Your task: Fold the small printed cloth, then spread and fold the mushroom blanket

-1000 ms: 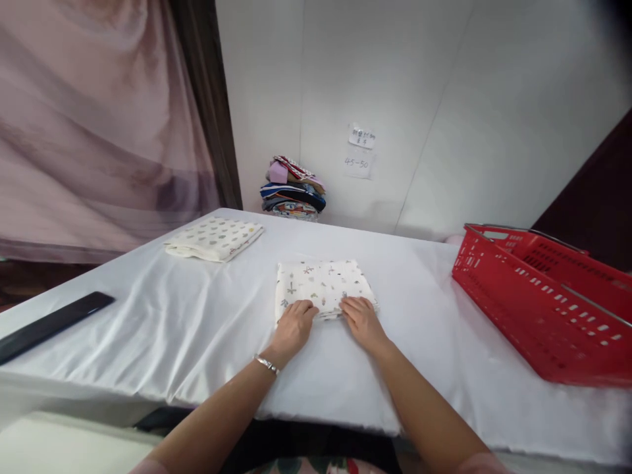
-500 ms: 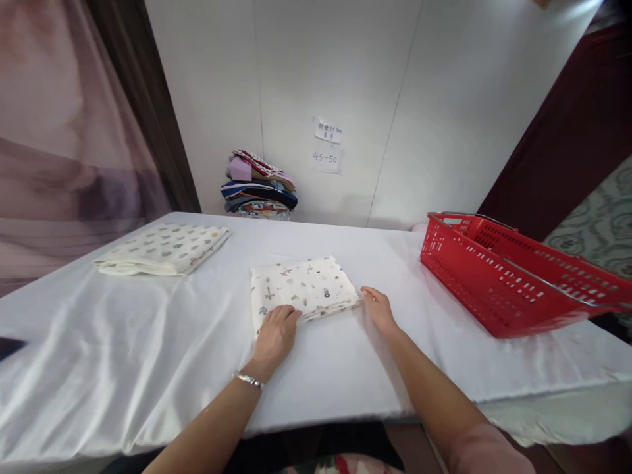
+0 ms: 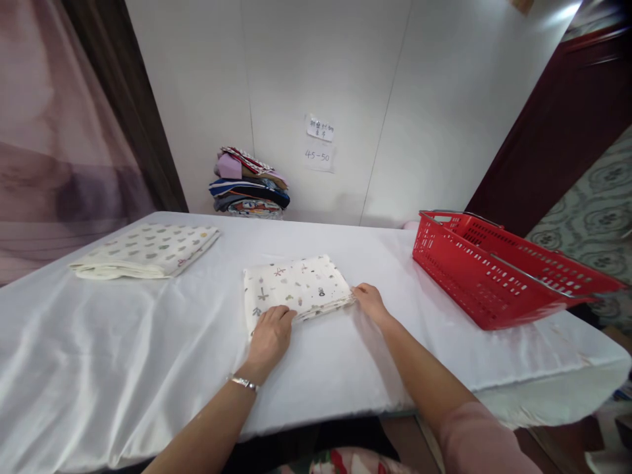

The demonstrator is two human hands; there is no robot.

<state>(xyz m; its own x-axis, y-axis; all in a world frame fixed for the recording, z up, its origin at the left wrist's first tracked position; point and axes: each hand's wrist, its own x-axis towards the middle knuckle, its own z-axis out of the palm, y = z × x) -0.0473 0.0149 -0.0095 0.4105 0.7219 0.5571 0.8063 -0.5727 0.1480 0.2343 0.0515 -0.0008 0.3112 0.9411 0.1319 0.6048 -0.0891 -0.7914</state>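
A folded white cloth point(image 3: 301, 283) with small leaf and figure prints lies in the middle of the table, its stacked layers showing along the near and right edges. My left hand point(image 3: 270, 332), with a silver bracelet on the wrist, is closed on its near left edge, thumb toward the fold. At the right corner my right hand point(image 3: 369, 301) pinches the layers between thumb and fingers. Further left lies another folded cloth point(image 3: 153, 247), cream with rows of grey-green motifs, apart from both hands.
A red plastic basket point(image 3: 486, 280) with metal handles stands on the right of the white-covered table point(image 3: 187, 355). Beyond the far edge is a pile of folded fabrics point(image 3: 251, 187) against the white wall. Two paper notes point(image 3: 319, 143) are stuck there. A curtain hangs at left.
My right hand has come in against the cloth's right corner and closed on it. My left hand keeps its place on the near edge. The whole view has shifted slightly.
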